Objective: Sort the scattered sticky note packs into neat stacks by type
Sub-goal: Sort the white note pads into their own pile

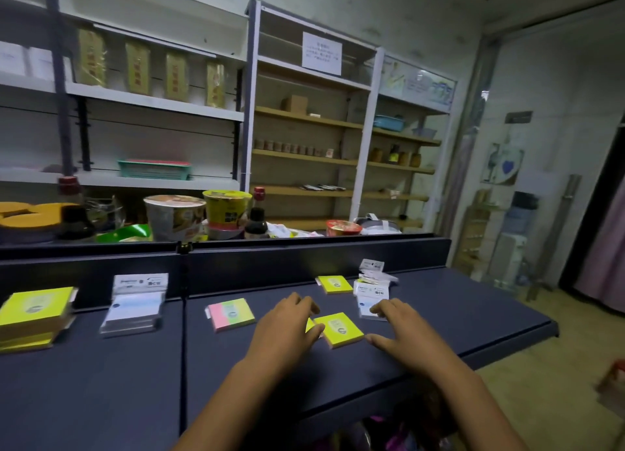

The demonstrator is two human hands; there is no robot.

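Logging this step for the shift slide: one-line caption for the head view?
Both hands, left and right, close on a yellow sticky note pack on the dark shelf.

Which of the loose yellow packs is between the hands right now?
The nearer yellow pack, lying between the left hand and right hand. The other loose yellow pack sits farther back, near the white packs.

Dim storeroom: dark blue surface in front; white metal shelving and wooden shelves line the pale wall; tan floor at right.
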